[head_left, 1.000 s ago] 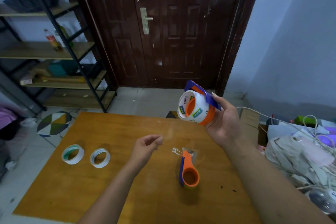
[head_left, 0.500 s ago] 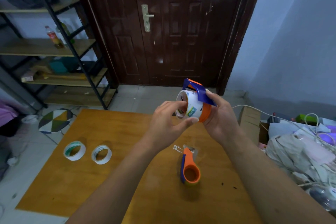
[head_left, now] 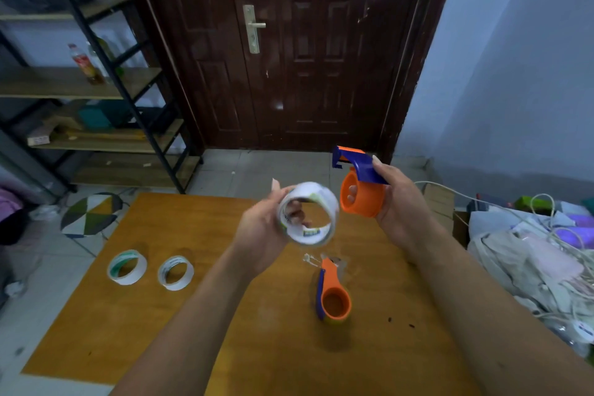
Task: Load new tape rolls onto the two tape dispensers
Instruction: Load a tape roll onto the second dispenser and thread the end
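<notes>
Left hand (head_left: 263, 228) grips a white tape roll (head_left: 308, 214) in the air, right hand (head_left: 397, 202) clutches an orange dispenser (head_left: 361, 190) beside it, above the tabletop (head_left: 225, 315). Second dispenser (head_left: 332, 294) lies below; two rolls (head_left: 127, 267) left. Dark door (head_left: 305, 48) behind, shelves (head_left: 80, 83) left.

- The left hand (head_left: 262, 228) is raised at the end of a bare forearm that reaches up from the lower left, palm turned toward the right hand, fingers curled and closed around what it holds, thumb tip pointing up.
- The right hand (head_left: 397, 202) is held slightly higher and just beside the left, not touching it, forearm coming in from the lower right, fingers wrapped and thumb pressed on top.
</notes>
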Tool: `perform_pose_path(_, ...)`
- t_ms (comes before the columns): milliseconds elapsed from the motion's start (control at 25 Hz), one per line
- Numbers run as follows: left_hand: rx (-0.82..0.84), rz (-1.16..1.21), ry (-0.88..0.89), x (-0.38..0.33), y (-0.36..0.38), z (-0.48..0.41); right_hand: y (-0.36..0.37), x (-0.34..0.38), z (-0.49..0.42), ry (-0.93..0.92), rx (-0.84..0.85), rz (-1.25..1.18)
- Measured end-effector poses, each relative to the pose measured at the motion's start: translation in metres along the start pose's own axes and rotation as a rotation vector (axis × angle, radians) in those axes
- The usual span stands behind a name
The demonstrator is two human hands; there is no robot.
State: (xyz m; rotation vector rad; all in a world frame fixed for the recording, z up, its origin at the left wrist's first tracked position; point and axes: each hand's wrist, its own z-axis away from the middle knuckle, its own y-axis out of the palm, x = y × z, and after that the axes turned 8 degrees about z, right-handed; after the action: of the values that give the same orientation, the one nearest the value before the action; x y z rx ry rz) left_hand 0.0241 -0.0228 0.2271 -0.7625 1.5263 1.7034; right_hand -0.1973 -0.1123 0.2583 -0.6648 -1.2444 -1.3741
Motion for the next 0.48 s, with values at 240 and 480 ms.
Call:
perform_pose_path(240,-0.067,-0.104,0.035,0.011,0.019,-0.012,0.028,-0.007,0.009,0.033,0.144,0.159)
perform_pose_path(480,-0.297,-0.174,0.175,0.022,0.028,-0.019,0.040,-0.014,0.016,0.054,0.222,0.196)
